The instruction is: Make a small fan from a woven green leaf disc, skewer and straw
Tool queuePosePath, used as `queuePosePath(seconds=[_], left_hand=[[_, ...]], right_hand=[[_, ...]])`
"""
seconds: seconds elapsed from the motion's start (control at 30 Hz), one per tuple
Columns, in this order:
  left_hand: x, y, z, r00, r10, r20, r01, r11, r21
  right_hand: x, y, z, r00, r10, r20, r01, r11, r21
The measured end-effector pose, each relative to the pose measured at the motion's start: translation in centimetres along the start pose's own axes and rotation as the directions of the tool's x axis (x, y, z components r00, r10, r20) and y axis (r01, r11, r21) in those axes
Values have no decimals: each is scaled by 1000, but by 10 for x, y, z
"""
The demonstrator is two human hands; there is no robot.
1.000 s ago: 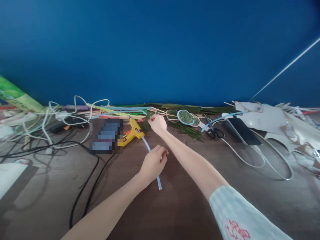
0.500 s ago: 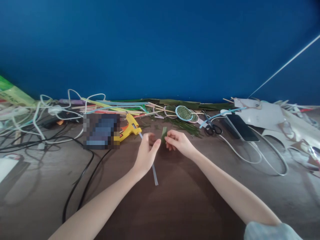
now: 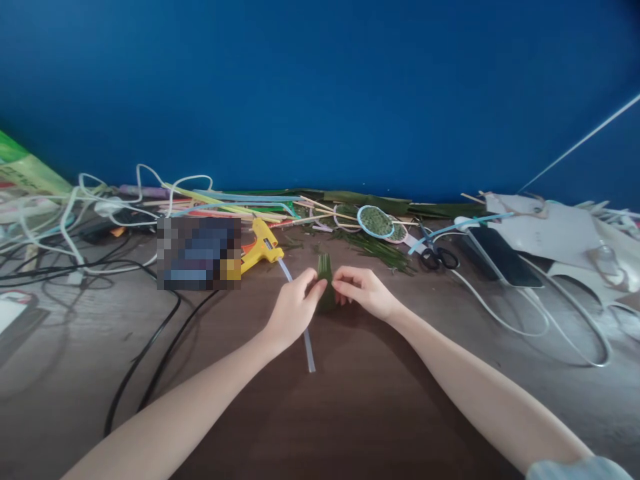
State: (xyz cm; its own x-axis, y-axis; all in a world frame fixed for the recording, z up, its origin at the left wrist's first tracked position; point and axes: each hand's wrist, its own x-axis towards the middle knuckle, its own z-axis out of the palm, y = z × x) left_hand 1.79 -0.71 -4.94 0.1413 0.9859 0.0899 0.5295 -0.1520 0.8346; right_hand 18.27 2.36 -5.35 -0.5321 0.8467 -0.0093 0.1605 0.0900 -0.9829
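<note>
A short piece of green leaf [image 3: 325, 269] with lengthwise stripes stands upright between my two hands, just above the brown table [image 3: 340, 407]. My left hand [image 3: 299, 303] pinches its left edge between thumb and fingers. On the opposite edge, my right hand [image 3: 364, 292] is closed with its fingertips on the leaf. A translucent glue stick [image 3: 309, 350] passes beneath my left wrist, its far part leading to the yellow glue gun [image 3: 260, 250]. The lower end of the leaf is partly hidden by my fingers.
Tangled white and black cables [image 3: 165, 360] lie at left beside a blurred-out device [image 3: 200, 253]. Behind are a blue-rimmed round piece filled with green bits [image 3: 375, 222], leaf scraps [image 3: 385, 253] and sticks. Scissors [image 3: 439, 258], a phone [image 3: 507, 257] and white sheets [image 3: 545, 220] lie right.
My left hand has moved in and closed on the leaf, which it was apart from before. The leaf now shows its broad side. The view has shifted slightly.
</note>
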Motion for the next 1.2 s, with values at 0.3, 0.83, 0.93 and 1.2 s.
queuePosePath(seconds=[0.3,0.83,0.93,1.2], left_hand=[[0,1,0,1000,4,30,-5,999,34],[0,1,2,998,-3,63,-5,990,139],[1,2,2,997,-12,75,-1,984,178],[1,-1,1,994,18,112,-31,992,119]], right_hand=[[1,-1,0,1000,-18,-12,17,998,-63],[1,-1,1,999,-43,-14,41,990,-136],[0,0,1,999,-46,-16,43,989,-143],[-2,2,2,998,-57,-36,50,986,-158]])
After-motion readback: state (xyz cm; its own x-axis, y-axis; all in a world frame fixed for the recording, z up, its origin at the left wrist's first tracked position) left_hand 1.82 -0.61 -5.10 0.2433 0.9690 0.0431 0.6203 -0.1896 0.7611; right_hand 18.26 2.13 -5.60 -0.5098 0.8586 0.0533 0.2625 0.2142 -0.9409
